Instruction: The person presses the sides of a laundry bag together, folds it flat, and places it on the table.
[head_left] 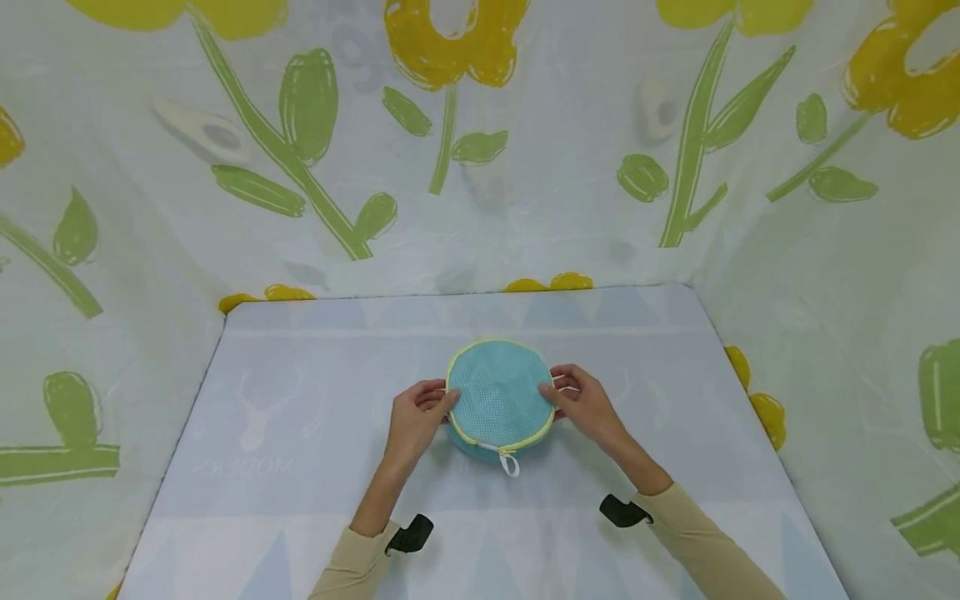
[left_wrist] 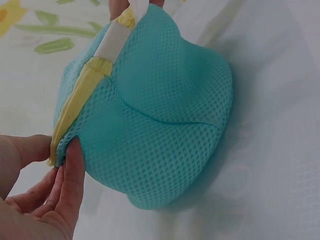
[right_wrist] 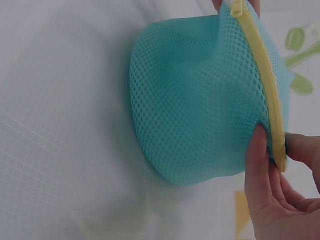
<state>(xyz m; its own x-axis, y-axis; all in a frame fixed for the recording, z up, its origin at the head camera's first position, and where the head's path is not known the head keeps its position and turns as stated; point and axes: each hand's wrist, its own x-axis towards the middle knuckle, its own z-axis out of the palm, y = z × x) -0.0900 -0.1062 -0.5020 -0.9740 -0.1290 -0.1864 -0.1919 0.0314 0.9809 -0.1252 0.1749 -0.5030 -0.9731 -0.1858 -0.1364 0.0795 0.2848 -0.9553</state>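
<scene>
A round teal mesh laundry bag (head_left: 501, 392) with a yellow zipper around its top stands on the table, its zipper side facing up. A white loop (head_left: 510, 465) hangs at its near edge by the zipper's end. My left hand (head_left: 420, 415) pinches the rim on the left, thumb on top and fingers beneath, as the left wrist view shows at the yellow zipper (left_wrist: 80, 97). On the opposite side my right hand (head_left: 588, 406) pinches the rim in the same way. The bag's soft side wall (right_wrist: 185, 100) sags and creases below the zipper. Its inside is hidden.
The pale table (head_left: 300, 467) has faint printed triangles and a deer-head motif. Hanging sheets (head_left: 525, 225) with yellow flowers and green leaves enclose it at the back and both sides. Black wrist mounts (head_left: 410, 534) sit at both beige cuffs.
</scene>
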